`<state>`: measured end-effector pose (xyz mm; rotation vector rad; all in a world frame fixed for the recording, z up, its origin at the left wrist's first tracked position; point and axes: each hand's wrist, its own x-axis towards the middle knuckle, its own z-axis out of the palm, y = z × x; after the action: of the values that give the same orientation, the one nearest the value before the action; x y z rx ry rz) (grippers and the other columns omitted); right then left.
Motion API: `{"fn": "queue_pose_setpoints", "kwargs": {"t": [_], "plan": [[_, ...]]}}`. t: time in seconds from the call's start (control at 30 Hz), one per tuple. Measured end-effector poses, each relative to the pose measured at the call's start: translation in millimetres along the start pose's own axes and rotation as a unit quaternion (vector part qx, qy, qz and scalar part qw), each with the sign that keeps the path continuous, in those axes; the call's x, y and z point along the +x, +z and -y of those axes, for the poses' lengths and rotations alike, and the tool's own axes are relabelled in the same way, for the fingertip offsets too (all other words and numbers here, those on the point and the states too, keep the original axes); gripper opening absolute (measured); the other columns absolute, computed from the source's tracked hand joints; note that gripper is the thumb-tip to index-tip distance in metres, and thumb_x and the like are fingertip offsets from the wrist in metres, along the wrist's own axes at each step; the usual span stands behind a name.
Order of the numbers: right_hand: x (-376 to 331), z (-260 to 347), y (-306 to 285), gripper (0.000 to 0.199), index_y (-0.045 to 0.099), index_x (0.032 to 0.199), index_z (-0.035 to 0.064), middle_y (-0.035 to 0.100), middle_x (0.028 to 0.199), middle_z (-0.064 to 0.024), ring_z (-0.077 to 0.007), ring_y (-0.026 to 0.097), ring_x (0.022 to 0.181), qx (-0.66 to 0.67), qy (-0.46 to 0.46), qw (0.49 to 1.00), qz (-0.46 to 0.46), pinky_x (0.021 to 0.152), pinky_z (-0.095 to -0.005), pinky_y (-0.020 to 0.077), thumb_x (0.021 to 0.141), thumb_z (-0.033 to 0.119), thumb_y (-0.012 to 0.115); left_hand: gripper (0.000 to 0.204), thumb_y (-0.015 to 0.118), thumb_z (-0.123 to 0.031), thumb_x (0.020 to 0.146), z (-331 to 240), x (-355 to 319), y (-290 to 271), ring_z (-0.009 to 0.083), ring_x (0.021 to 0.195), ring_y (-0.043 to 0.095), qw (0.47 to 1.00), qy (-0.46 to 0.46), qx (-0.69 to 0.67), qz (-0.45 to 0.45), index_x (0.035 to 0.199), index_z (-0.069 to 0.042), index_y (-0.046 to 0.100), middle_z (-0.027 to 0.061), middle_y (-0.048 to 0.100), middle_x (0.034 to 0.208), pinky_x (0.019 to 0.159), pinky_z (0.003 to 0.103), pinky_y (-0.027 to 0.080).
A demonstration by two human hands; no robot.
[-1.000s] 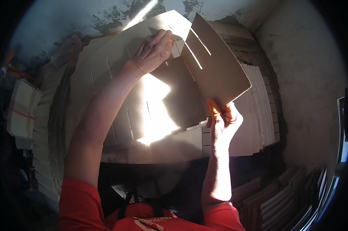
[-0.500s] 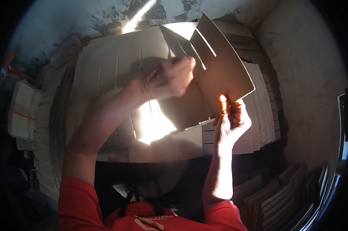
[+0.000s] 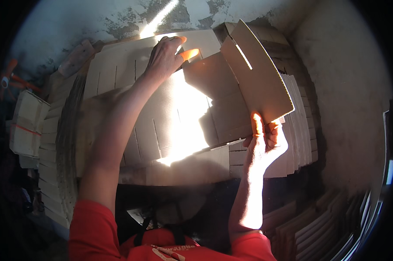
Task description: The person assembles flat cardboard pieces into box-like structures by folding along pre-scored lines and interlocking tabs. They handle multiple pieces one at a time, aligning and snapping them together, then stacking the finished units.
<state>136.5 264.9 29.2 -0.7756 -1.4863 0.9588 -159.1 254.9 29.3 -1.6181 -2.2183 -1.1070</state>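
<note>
My right hand (image 3: 266, 141) pinches the lower corner of a slotted cardboard divider piece (image 3: 259, 76), held tilted upright above the piles. Orange finger covers show on its thumb and fingers. My left hand (image 3: 165, 54) reaches far forward and rests on the top sheet of a flat slotted cardboard stack (image 3: 131, 87), fingers curled at the edge of another cardboard piece (image 3: 214, 82). Whether that hand grips the piece is hard to tell. A bright patch of sunlight falls across the sheets between my arms.
Stacks of cut cardboard strips stand on edge at the right (image 3: 301, 126) and the left (image 3: 53, 139). A bundled cardboard pack (image 3: 24, 126) lies at the far left. More slotted pieces are piled at lower right (image 3: 318, 222). A rough plaster wall (image 3: 344, 87) rises behind.
My left hand went from the far sheet toward the held divider and back out to the far stack. The divider in my right hand has tilted more upright.
</note>
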Motion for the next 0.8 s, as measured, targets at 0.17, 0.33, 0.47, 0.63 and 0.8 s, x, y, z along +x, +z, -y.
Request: {"fn": "queue_pose_setpoints", "kwargs": {"t": [0.17, 0.33, 0.47, 0.63, 0.8], "plan": [[-1.6, 2.8, -0.1, 0.010, 0.062, 0.085, 0.0011, 0.056, 0.058, -0.0001, -0.0032, 0.046, 0.038, 0.026, -0.004, 1.000, 0.004, 0.037, -0.0179, 0.0343, 0.091, 0.008, 0.066, 0.024, 0.062, -0.014, 0.086, 30.7, 3.9, 34.8, 0.0301, 0.118, 0.048, 0.954, -0.054, 0.187, 0.227, 0.105, 0.000, 0.058, 0.0157, 0.058, 0.118, 0.093, 0.041, 0.045], [-0.1, 8.6, -1.3, 0.013, 0.059, 0.081, 0.0024, 0.055, 0.055, -0.0002, -0.0039, 0.047, 0.037, 0.003, 0.026, 1.000, 0.005, 0.037, -0.0179, 0.0349, 0.092, 0.007, 0.065, 0.016, 0.056, -0.015, 0.090, 29.6, 1.3, 44.3, 0.0333, 0.112, 0.053, 0.959, -0.020, 0.136, 0.249, 0.101, -0.004, 0.058, 0.0163, 0.058, 0.115, 0.091, 0.045, 0.046], [1.7, 14.1, 2.0, 0.014, 0.059, 0.081, 0.0028, 0.054, 0.055, 0.0003, -0.0038, 0.046, 0.037, -0.021, 0.049, 0.999, -0.004, 0.037, -0.0179, 0.0344, 0.092, 0.008, 0.065, 0.029, 0.046, -0.016, 0.093, 40.4, -6.1, 44.3, 0.0342, 0.125, 0.044, 0.946, -0.052, 0.161, 0.276, 0.121, -0.008, 0.050, 0.0178, 0.048, 0.130, 0.107, 0.044, 0.035], [-1.2, 15.5, 6.7, 0.012, 0.059, 0.082, 0.0020, 0.054, 0.058, 0.0000, -0.0032, 0.044, 0.039, 0.030, 0.047, 0.998, 0.005, 0.037, -0.0184, 0.0333, 0.090, 0.007, 0.067, 0.031, 0.041, -0.013, 0.092, 86.0, -39.3, 60.5, 0.0309, 0.125, 0.044, 0.955, 0.057, 0.239, 0.164, 0.122, -0.008, 0.049, 0.0165, 0.049, 0.125, 0.110, 0.043, 0.032], [0.0, 18.6, 6.7, 0.016, 0.060, 0.079, 0.0045, 0.054, 0.055, 0.0008, -0.0034, 0.044, 0.036, 0.023, 0.065, 0.998, -0.015, 0.036, -0.0183, 0.0341, 0.089, 0.011, 0.070, 0.010, 0.048, -0.004, 0.088, 65.0, -7.9, 54.3, 0.0302, 0.086, 0.055, 0.994, -0.029, 0.032, 0.097, 0.084, -0.001, 0.056, 0.0133, 0.058, 0.092, 0.082, 0.042, 0.048]]}}
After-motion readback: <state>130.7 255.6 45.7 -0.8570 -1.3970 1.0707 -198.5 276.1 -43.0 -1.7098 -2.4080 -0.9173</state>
